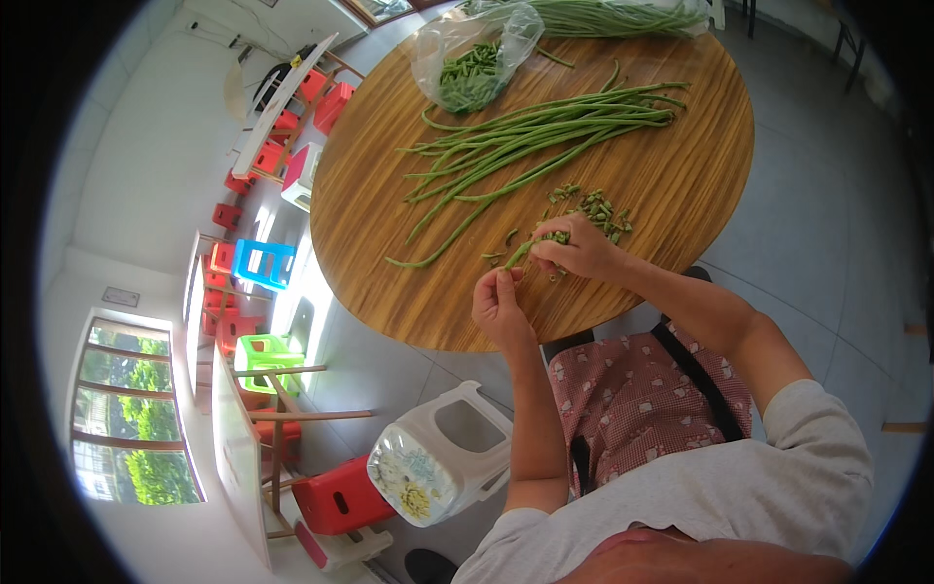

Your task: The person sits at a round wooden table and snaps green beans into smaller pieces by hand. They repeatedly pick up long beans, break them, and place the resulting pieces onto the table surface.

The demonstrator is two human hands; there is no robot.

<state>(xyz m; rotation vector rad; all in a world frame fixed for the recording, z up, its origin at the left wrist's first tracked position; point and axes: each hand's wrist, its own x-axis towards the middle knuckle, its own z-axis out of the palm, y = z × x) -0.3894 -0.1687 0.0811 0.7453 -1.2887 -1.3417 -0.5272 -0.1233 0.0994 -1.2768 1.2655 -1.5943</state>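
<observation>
Between my two hands is a short length of green long bean (519,255). My left hand (502,306) pinches its near end between thumb and forefinger, by the table's front edge. My right hand (576,247) grips the other end, with bits of bean showing at its fingers. Small trimmed scraps (603,212) lie in a loose heap just beyond the right hand. A bundle of whole long beans (525,146) stretches across the middle of the round wooden table (357,197).
At the table's far side, a clear plastic bag (474,77) holds cut bean pieces. Another bag of whole long beans (613,18) lies behind it. A white plastic stool (438,452) and a red stool (343,496) stand on the floor to my left.
</observation>
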